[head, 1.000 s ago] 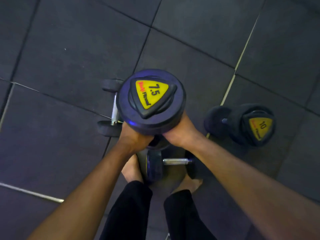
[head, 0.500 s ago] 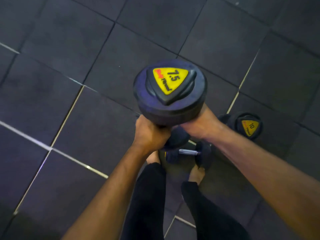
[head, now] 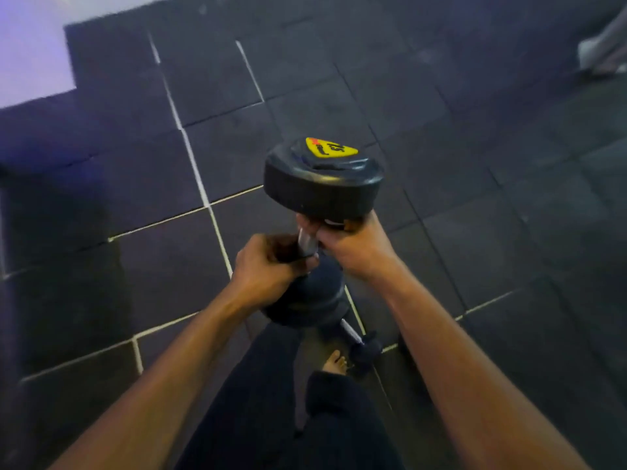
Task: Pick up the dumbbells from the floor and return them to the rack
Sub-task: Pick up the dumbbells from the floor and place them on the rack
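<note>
Because the dumbbell is heavy, the left hand and right hand both squeeze its bar, above the small dumbbell.

blk dumbbell, yellow label

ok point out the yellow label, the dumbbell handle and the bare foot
yellow label (head: 330, 149), head view, middle of the triangular sticker on the top weight
dumbbell handle (head: 307, 244), head view, chrome bar between the two hands
bare foot (head: 335, 364), head view, toes by the floor dumbbell
</note>
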Demonstrator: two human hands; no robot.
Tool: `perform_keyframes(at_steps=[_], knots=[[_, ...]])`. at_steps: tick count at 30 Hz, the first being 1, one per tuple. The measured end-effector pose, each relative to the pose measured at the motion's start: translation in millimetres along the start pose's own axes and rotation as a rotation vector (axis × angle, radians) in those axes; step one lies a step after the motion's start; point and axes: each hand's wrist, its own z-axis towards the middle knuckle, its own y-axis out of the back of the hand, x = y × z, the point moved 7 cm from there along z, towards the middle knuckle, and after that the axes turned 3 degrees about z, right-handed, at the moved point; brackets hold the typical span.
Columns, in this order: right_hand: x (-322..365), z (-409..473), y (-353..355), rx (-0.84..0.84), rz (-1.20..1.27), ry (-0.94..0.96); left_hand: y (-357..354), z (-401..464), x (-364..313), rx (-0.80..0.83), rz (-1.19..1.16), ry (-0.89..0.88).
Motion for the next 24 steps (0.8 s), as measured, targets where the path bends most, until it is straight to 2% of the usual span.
perform_keyframes(at_steps=[6,14,20,24], knots=[[92.1,-12.7,-140.5,0.27,-0.017,-0.02,129.5,-90.6,6.0,-0.302,-0.131,0.085],[162.1,10.4,-393.5,0.721,-0.131,0.044,313.4,-132.8,86.0,-0.637,-0.377,0.194],[194.5,30.0,-568.7,0.943,-0.118,0.11,459.0,-159.6,130.9,-0.879,-0.339,0.267],[215.0,46.1,-661.9,1.023,-0.098,0.122,537.4,-161.6,153.5,-0.969,-0.366,0.287]])
